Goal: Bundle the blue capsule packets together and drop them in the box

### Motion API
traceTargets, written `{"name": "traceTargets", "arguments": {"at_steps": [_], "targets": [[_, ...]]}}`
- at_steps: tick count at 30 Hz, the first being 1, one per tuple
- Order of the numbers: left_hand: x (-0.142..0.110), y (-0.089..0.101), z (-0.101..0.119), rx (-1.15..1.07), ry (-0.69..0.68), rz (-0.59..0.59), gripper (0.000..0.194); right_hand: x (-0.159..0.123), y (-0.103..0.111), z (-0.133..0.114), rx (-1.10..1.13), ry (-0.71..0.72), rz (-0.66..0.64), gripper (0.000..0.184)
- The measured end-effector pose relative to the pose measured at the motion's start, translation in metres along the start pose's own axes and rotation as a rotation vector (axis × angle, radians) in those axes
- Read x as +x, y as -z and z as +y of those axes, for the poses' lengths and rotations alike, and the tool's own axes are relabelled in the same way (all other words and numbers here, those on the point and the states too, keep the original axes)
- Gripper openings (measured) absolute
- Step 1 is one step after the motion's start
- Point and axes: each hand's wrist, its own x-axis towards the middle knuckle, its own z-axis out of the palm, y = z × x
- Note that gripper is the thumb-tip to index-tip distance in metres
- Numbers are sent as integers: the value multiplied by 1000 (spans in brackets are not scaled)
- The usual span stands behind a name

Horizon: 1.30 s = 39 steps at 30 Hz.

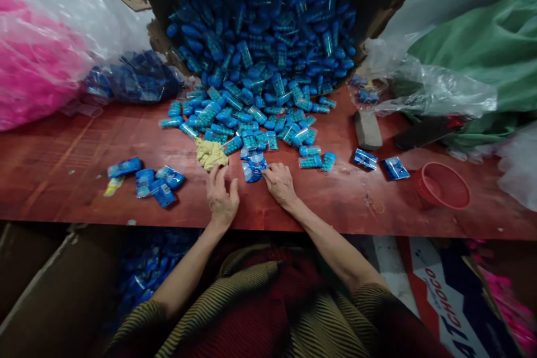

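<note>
The person's left hand lay just below the crumpled yellow cloth on the red table, its fingers loosely spread and thumb held apart, the fingertips reaching the cloth's lower edge; whether they touched it could not be told. The right hand was to the right of the cloth and a little lower, its fingers drawn together at the right edge of a blue printed wrapper; whether they pinched it or only rested there could not be told. That wrapper lay flat, just right of the cloth, between the cloth and the right hand. Behind the cloth, a heap of blue-capped tubes filled with small beads spread forward out of a torn cardboard box, its nearest tubes close beside the cloth. Well left of the cloth lay a loose group of blue packets with a small yellow packet at their side. Far to the right of the cloth were two more blue packs, a grey block behind them and a red basket. Further left and behind the cloth stood a clear bag of pink pieces.
</note>
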Motion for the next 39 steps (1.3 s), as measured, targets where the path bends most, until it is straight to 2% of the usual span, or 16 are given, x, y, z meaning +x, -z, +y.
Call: {"name": "traceTargets", "arguments": {"at_steps": [2, 5, 6, 8, 11, 13, 15, 17, 19, 22, 26, 30, 33, 36, 39], "targets": [[-18, -1, 13, -197, 198, -65, 38, -8, 2, -3, 21, -39, 54, 25], [-29, -7, 29, -606, 671, -276, 46, -19, 12, -13, 78, -98, 133, 25], [-29, -10, 34, -739, 787, -329, 47, -22, 17, -17, 101, -109, 144, 26], [-24, -14, 41, -945, 910, -361, 46, -30, 25, -27, 166, -115, 136, 27], [-15, -18, 46, -1063, 999, -296, 41, -39, 30, -37, 365, -136, 146, 24], [-13, -18, 46, -1063, 1036, -278, 40, -40, 27, -36, 594, -233, 194, 31], [-14, -18, 46, -1037, 1026, -286, 39, -37, 21, -31, 876, -368, 171, 39], [-17, -19, 46, -984, 971, -271, 38, -32, 14, -28, 1109, -441, 65, 29], [-19, -22, 45, -902, 898, -224, 33, -29, 9, -29, 1202, -442, -3, 19], [-21, -27, 42, -750, 802, -156, 25, -27, 8, -37, 1114, -440, 65, 18], [-16, -36, 40, -598, 737, -94, 19, -27, 16, -47, 835, -440, 138, 19], [-9, -43, 44, -722, 760, -145, 16, -24, 24, -45, 573, -451, 82, 18], [-6, -49, 51, -848, 789, -177, 21, -23, 26, -42, 429, -466, 51, 19], [-6, -53, 61, -946, 854, -179, 26, -25, 24, -42, 371, -493, 47, 22], [-7, -50, 68, -1004, 912, -213, 28, -27, 22, -41, 413, -511, 72, 24]]}}
